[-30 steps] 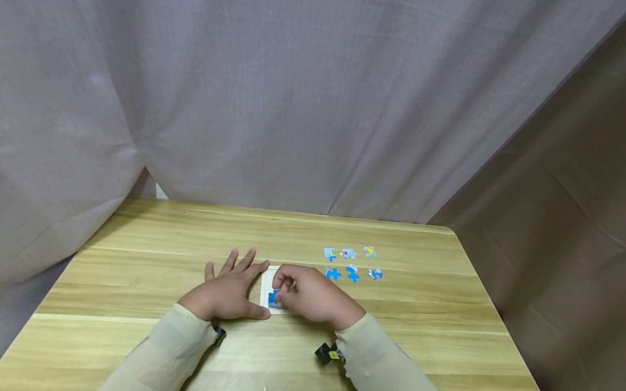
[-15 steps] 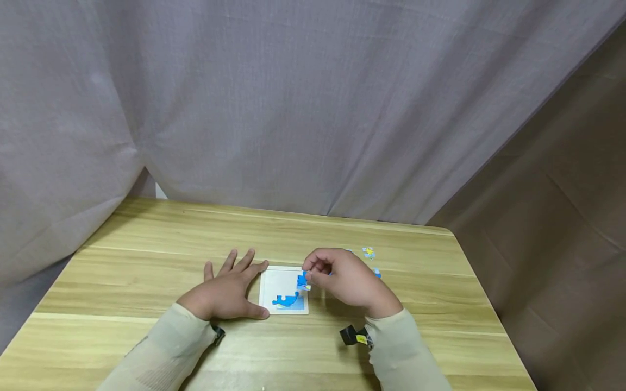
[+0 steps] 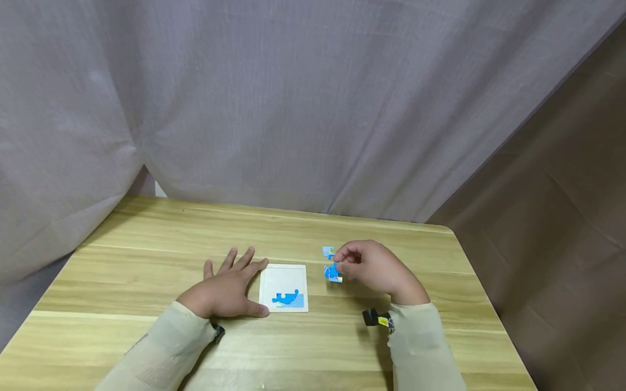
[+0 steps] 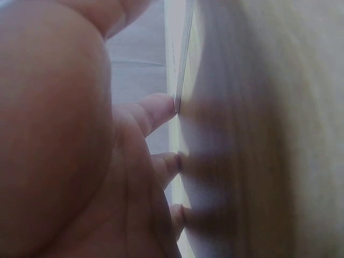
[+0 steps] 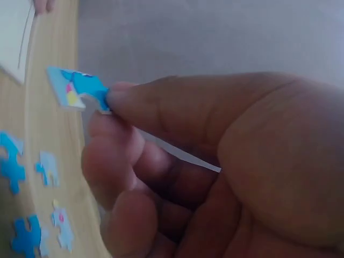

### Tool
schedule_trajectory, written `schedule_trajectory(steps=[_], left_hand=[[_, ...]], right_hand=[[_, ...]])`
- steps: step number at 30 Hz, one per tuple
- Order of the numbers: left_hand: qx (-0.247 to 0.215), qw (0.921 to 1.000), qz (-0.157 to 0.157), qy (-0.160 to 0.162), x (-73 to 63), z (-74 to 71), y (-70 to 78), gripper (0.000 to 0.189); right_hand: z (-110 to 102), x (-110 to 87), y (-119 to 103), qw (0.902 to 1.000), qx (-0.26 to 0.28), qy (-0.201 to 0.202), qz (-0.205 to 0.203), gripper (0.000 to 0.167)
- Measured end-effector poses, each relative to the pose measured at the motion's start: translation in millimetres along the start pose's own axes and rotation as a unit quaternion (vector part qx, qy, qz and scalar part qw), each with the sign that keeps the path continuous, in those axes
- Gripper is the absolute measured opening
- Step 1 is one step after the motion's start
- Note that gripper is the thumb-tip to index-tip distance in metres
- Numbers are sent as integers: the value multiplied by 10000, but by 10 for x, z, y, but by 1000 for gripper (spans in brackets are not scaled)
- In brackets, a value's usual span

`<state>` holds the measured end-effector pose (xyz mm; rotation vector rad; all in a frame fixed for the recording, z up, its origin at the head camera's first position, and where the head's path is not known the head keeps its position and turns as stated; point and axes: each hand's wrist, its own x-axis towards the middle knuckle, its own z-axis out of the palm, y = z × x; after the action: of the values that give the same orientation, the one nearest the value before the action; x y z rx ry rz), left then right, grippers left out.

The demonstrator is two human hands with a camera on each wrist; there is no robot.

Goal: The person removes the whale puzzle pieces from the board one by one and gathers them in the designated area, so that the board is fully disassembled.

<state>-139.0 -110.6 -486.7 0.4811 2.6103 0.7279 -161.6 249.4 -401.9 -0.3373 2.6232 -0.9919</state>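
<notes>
With fingers spread, my left hand (image 3: pixel 225 290) lies on the table at the left of a white square puzzle tray (image 3: pixel 288 277), index fingertip and thumb at its left corners. In the left wrist view, an index fingertip (image 4: pixel 162 107) meets the tray's edge. Joined blue puzzle pieces (image 3: pixel 287 299) lie along the tray's near side. To the right of the tray, my right hand (image 3: pixel 383 270) pinches a blue jigsaw piece (image 5: pixel 80 88) between thumb and fingertip, above the table. Pink and yellow marks show on that piece.
Several loose jigsaw pieces lie on the wooden table (image 3: pixel 303 347) by my right hand, including a pale blue one (image 3: pixel 327 251) and a blue one (image 5: pixel 27 236). My hand hides most of them in the head view. A grey curtain (image 3: pixel 274 108) hangs behind the table.
My right hand has moved from over the tray to the right and slightly away, carrying the jigsaw piece. It now covers most loose pieces. My left hand stays at the tray's edge.
</notes>
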Motion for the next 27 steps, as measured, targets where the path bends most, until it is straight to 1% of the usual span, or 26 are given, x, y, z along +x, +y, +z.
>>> schedule_trajectory(steps=[6, 10, 18, 22, 27], left_hand=[[14, 10000, -17, -18, -2, -18, 6, 117], [60, 10000, -13, -6, 8, -12, 5, 117], [67, 10000, -11, -17, 9, -5, 14, 116], [34, 10000, -5, -21, 6, -7, 22, 116], [3, 10000, -15, -28, 7, -13, 11, 117]], right_hand=[[-3, 54, 105, 9996, 87, -219, 174, 5], [53, 102, 174, 9991, 101, -346, 221, 3], [162, 164, 274, 9972, 156, -632, 367, 8], [196, 181, 287, 9967, 156, -707, 376, 9], [235, 192, 283, 9966, 78, -692, 436, 9]])
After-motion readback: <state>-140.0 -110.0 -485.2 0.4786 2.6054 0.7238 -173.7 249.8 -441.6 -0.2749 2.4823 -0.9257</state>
